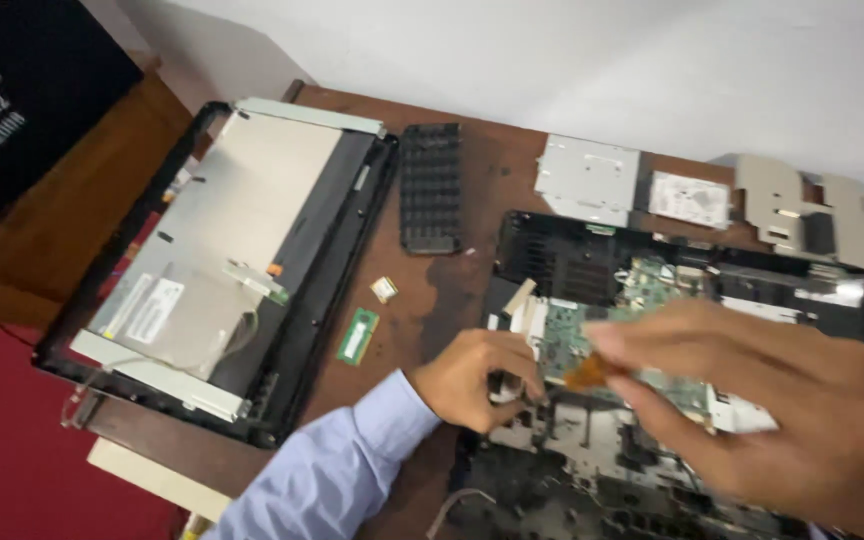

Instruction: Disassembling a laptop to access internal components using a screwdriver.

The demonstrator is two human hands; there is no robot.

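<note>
At the lower right of the frame, the right hand (772, 400) pinches a small orange strip (588, 374) between closed fingers over the green circuit board (592, 335) of the opened computer case (672, 400). The left hand (477, 375), fingers curled shut, presses on the case's left edge at bottom centre, while a screen panel (222, 260) lies on the desk (472, 180) at left.

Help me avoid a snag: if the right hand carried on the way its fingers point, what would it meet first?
Probably the left hand: the right hand points leftward with an orange strip over the green circuit board; depth between them is unclear.
</note>
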